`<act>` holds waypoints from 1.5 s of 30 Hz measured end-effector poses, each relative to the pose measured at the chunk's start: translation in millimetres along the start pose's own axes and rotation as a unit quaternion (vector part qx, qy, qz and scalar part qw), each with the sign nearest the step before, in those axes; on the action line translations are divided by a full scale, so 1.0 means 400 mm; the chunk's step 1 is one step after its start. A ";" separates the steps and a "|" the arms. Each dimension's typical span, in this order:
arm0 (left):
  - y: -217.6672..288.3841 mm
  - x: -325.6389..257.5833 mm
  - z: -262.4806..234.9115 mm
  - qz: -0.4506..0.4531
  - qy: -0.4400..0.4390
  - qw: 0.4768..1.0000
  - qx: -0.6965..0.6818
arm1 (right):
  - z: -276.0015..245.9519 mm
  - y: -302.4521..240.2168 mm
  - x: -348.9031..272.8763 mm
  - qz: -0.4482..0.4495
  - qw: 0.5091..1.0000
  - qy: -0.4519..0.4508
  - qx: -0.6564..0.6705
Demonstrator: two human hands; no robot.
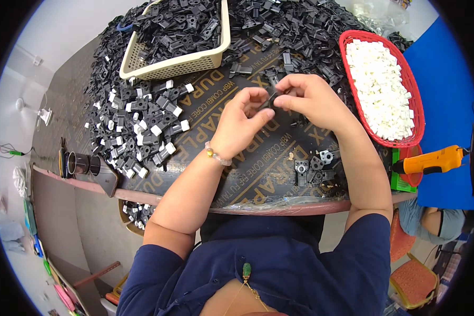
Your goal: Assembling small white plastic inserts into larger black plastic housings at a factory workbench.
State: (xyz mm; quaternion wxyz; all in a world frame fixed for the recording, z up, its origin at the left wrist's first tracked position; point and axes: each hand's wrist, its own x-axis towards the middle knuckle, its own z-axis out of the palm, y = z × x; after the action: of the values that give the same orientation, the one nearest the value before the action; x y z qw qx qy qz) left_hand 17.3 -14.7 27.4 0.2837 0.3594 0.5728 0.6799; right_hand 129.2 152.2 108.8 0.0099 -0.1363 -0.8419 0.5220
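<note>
Over the middle of the dark table, my left hand (243,117) and my right hand (308,100) meet around a small black plastic part (272,99). Fingers and thumbs of both hands close on it, and they hide much of its shape. Left of my left wrist lies a pile of black parts with white caps (142,124). Several loose black and grey parts (315,167) rest on the table near my right forearm. Beyond my hands spreads a big heap of plain black parts (284,26).
A cream basket (176,67) full of black parts stands at the back left. At the right, a red basket (420,113) holds small white pieces. An orange-yellow power tool (432,160) lies by the right edge. A cylindrical dark container (79,163) is at the left edge.
</note>
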 end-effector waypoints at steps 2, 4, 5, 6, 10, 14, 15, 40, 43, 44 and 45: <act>0.001 0.001 0.003 0.025 -0.028 0.998 0.041 | 0.000 0.005 -0.009 -0.026 0.999 0.002 0.023; 0.009 0.001 -0.001 0.045 -0.055 0.994 0.080 | -0.009 -0.006 -0.037 -0.054 0.998 0.035 0.009; 0.016 -0.007 0.000 0.015 -0.038 0.999 0.028 | -0.017 0.006 -0.047 -0.070 0.993 0.084 -0.054; 0.032 -0.008 0.008 -0.006 -0.027 0.999 -0.032 | -0.040 0.017 -0.061 -0.068 0.979 0.134 -0.137; 0.048 -0.002 0.005 -0.079 0.006 0.982 -0.172 | -0.198 0.113 -0.141 -0.002 0.790 0.354 -0.500; 0.049 -0.003 0.019 -0.096 0.005 0.968 -0.234 | -0.292 0.233 -0.207 0.197 0.759 0.301 -0.543; 0.043 -0.005 0.018 -0.096 0.001 0.968 -0.234 | -0.295 0.242 -0.199 0.199 0.768 0.292 -0.534; 0.025 -0.007 0.007 -0.101 0.017 0.937 -0.335 | -0.121 0.071 -0.135 -0.033 0.959 0.282 0.017; 0.026 -0.009 0.015 -0.083 0.030 0.942 -0.322 | -0.014 0.060 -0.083 -0.046 0.979 0.154 0.122; 0.022 -0.007 0.018 -0.073 0.033 0.943 -0.322 | 0.012 0.063 -0.069 -0.029 0.974 0.129 0.185; 0.019 -0.006 0.017 -0.063 0.037 0.944 -0.321 | 0.032 0.067 -0.056 -0.011 0.964 0.102 0.247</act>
State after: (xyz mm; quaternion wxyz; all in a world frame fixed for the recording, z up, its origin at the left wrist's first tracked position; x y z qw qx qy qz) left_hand 24.6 -14.2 35.1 0.4050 0.1872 0.3560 0.8211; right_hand 154.8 146.8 82.2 0.1349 -0.1725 -0.6832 0.6966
